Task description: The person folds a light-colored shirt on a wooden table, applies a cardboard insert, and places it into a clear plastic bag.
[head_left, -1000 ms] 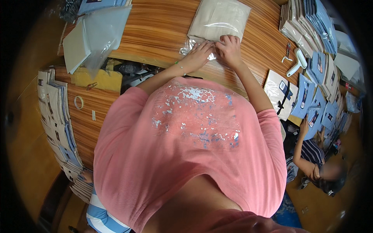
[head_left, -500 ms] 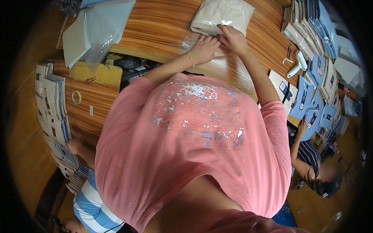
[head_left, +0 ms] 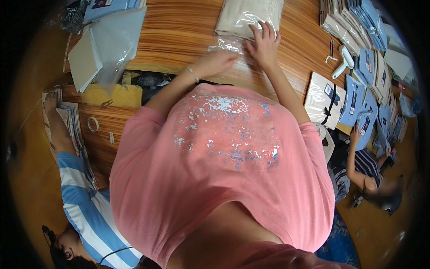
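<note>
Centrally, one packet of folded beige cloth (head_left: 251,17) in clear film, flat on the striped worktop (head_left: 179,33), directly ahead of the right hand (head_left: 264,47); its loose film flap (head_left: 229,43) lies on the near side, between both hands, presumably turned that way for easy reach. Right hand: fingers spread fairly wide, fingertips resting on the packet's near edge, apparently to steady it; nothing enclosed. Left hand (head_left: 213,64): blurred, just short of the flap, fingers seemingly loosely curled; whether anything is gripped cannot be told. Right of the right hand: one white roller (head_left: 344,62) and one small red-and-white tool (head_left: 331,50), side by side, likely kept within reach; nearer the body, one beige bundle (head_left: 321,104) with black ribbon, probably set apart as a separate piece. Left of and beyond the left hand: clear plastic sleeves (head_left: 123,38) and pale cards (head_left: 84,60), overlapping, seemingly grouped as supplies.
</note>
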{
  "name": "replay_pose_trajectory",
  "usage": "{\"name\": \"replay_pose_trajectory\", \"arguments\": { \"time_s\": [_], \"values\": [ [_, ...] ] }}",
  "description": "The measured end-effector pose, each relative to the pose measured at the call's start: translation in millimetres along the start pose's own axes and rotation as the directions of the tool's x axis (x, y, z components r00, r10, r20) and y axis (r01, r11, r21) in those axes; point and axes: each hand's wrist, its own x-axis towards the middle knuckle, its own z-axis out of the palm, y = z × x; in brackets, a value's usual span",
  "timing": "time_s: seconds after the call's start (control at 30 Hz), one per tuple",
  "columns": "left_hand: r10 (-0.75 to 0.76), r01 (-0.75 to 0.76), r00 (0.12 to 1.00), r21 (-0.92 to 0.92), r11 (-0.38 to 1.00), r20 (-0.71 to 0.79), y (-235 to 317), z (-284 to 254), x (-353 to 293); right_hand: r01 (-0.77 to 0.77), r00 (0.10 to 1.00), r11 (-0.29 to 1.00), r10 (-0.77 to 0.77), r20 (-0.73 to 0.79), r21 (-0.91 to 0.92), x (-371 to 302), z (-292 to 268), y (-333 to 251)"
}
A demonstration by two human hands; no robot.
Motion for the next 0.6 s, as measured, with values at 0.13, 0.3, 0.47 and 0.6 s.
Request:
{"name": "replay_pose_trajectory", "arguments": {
  "time_s": [0.13,0.3,0.47,0.6],
  "values": [
    [0.095,-0.081,0.954,0.060,0.995,-0.285,-21.6,-44.8,39.3,0.053,0.986,0.950,-0.099,0.136,0.307,-32.1,11.0,-27.7],
    [0.526,-0.442,0.796,0.307,0.843,-0.299,-45.3,-43.3,106.5,-0.146,0.964,0.928,0.055,0.262,0.343,-24.1,46.5,-52.2],
    [0.645,-0.617,0.764,0.305,0.725,0.011,-71.7,-15.8,142.8,-0.328,0.857,0.916,0.186,0.480,0.232,-18.7,36.2,-68.7],
    [0.672,-0.666,0.734,0.303,0.682,0.100,-77.3,2.6,138.3,-0.252,0.919,0.941,0.160,0.360,0.225,-23.0,42.4,-70.5]
  ]
}}
